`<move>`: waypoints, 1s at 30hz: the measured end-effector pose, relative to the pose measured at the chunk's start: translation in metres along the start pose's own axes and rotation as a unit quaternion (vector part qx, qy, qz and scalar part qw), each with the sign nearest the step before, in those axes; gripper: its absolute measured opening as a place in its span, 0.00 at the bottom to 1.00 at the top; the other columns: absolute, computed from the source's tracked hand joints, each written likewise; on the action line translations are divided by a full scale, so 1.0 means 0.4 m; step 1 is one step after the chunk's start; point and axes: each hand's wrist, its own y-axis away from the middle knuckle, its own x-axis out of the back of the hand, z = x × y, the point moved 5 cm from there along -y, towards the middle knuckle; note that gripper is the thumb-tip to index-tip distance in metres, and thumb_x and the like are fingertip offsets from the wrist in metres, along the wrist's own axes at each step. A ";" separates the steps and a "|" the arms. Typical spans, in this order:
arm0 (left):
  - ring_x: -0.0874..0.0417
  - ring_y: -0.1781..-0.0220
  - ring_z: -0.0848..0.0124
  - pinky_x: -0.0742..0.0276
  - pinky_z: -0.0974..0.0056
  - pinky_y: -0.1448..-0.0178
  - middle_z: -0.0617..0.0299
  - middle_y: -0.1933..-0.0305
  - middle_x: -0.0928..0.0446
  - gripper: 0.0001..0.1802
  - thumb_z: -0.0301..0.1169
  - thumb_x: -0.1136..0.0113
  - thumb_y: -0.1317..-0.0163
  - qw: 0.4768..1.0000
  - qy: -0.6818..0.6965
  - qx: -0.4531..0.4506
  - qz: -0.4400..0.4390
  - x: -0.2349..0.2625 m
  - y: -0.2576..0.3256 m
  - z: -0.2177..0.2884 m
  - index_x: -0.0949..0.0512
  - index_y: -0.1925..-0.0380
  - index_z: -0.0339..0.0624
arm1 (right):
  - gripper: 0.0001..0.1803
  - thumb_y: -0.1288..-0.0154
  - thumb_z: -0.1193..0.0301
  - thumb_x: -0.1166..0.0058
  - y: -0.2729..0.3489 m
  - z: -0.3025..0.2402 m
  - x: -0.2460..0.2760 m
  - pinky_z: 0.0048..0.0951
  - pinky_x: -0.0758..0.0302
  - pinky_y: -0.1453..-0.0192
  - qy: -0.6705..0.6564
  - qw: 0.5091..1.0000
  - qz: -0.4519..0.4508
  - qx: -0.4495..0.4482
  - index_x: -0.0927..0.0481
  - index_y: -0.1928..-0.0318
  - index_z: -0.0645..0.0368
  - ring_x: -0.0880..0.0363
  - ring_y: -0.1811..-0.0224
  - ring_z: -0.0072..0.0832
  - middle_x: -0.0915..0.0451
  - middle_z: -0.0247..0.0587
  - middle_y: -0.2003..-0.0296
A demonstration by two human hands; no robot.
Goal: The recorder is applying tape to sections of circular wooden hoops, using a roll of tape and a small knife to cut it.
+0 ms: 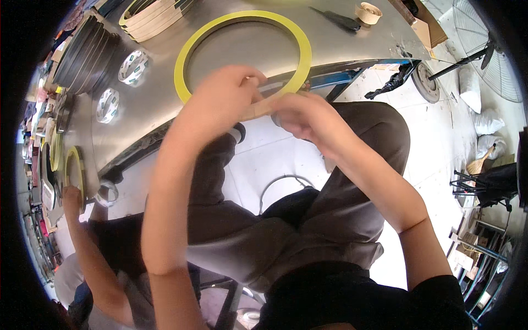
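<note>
A large flat ring (306, 50) with a yellow-green face and a tan outer edge lies on the metal table, its near side jutting past the table's edge toward me. My left hand (228, 93) is over the near left part of the ring, its fingers bent and smeared by motion; whether it grips anything is unclear. At the near right rim, my right hand (304, 116) is closed, fingertips pinching the ring's edge. A small dark surface shows beneath those fingers, too little of it to name.
Stacked tan rings (147, 28), dark rings (82, 58) and two white tape rolls (133, 67) (108, 105) stand left on the table (157, 66). A black tool (340, 21) and tan tape roll (368, 13) lie far right. A co-worker's hand (71, 197) holds another yellow ring. A fan (489, 49) stands right.
</note>
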 end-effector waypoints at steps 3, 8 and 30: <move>0.14 0.62 0.71 0.21 0.64 0.61 0.48 0.67 0.18 0.13 0.34 0.42 0.32 0.970 0.058 -0.016 0.234 -0.025 0.153 0.096 0.19 0.56 0.34 | 0.10 0.31 0.64 0.46 0.008 -0.016 0.043 0.19 0.53 0.76 0.003 1.000 0.020 -0.014 0.26 0.70 0.51 0.45 0.80 0.12 0.40 0.19 0.80; 0.18 0.56 0.71 0.22 0.69 0.68 0.59 0.56 0.21 0.20 0.41 0.42 0.28 0.858 0.493 0.143 -0.005 -0.246 0.206 -0.052 0.25 0.47 0.36 | 0.13 0.30 0.64 0.48 0.007 -0.027 0.000 0.20 0.55 0.76 0.053 0.998 -0.016 -0.011 0.30 0.74 0.50 0.48 0.82 0.12 0.44 0.18 0.83; 0.17 0.73 0.76 0.25 0.72 0.77 0.60 0.67 0.18 0.19 0.43 0.36 0.31 0.761 0.616 0.145 0.147 -0.238 0.083 -0.039 0.19 0.58 0.35 | 0.09 0.37 0.59 0.36 0.366 -0.346 -0.348 0.28 0.31 0.73 0.206 0.763 -0.440 0.426 0.22 0.69 0.43 0.26 0.71 0.32 0.21 0.28 0.68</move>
